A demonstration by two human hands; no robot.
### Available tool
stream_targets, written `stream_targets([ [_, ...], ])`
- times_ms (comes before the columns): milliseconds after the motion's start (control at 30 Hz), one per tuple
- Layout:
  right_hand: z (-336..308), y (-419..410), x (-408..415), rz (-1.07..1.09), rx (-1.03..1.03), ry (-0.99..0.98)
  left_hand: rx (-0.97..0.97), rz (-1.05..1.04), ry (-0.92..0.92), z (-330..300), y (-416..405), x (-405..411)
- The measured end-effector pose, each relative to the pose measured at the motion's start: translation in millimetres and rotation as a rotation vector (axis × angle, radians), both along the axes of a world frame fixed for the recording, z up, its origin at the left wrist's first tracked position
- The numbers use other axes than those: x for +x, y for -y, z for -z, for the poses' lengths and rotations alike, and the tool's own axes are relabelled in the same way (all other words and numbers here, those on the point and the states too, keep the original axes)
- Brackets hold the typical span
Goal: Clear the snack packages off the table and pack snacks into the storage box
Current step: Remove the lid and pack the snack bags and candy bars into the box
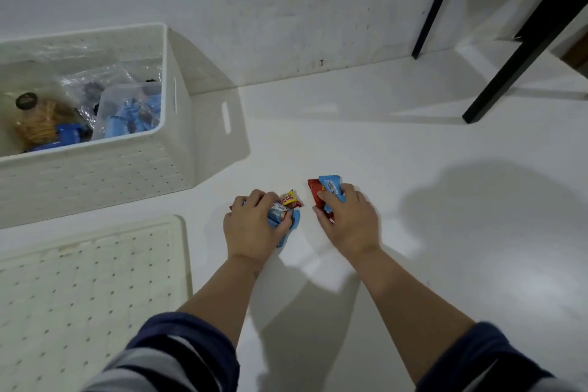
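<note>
My left hand (251, 226) is closed over a small bunch of snack packets (288, 205), blue, red and yellow, low on the white surface. To its right my right hand (348, 221) grips a blue packet and a red packet (323, 189) that stick out past the fingers. The white storage box (95, 175) stands open at the upper left, a short way from both hands. Inside it lie clear bags, a clear tub of blue packets (130, 114) and a bag of brown biscuits (38, 124).
The box's white perforated lid (89, 283) lies flat at the lower left, next to my left forearm. Black furniture legs (509, 67) stand at the upper right against the white wall. White surface stretches to the right of my hands.
</note>
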State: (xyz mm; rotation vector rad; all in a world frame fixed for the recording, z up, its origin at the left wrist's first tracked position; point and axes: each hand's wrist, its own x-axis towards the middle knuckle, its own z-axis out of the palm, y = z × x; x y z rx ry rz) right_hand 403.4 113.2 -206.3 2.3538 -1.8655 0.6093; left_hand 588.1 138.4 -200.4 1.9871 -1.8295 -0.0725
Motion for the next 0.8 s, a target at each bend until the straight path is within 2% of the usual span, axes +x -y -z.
stream_targets([
  [133, -10, 7, 2, 0.030, 0.108, 0.034, 0.084, -0.118, -0.156, -15, 8, -7],
  [367, -18, 18, -6, 0.016, 0.273, 0.182, 0.184, -0.185, -0.199, -27, 20, -13],
  [500, -27, 30, -11, -0.027, 0.248, 0.236, 0.184, -0.223, -0.255, -34, 22, -14],
  [800, -40, 43, -11, -0.103, 0.326, 0.208, 0.219, -0.256, -0.378, -42, 19, -18],
])
